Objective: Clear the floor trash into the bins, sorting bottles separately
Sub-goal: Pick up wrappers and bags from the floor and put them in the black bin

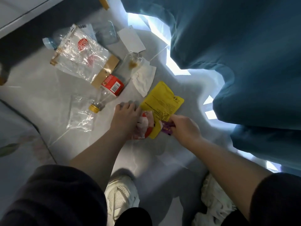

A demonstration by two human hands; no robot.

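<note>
The number 10 stands in a circle on the red and white wrapper (pixel 144 123) gripped by the left hand (pixel 126 118). One barcode sits on the bottle's (pixel 112 86) red label, another at the top edge of the clear bag (pixel 78 53). Print on the yellow pouch (pixel 162 98) and on the purple wrapper (pixel 167 129) pinched by the right hand (pixel 185 128) is too small to read.

Glossy yellow plastic pouch (pixel 162 101), crinkly clear bag (pixel 81 57).
</note>
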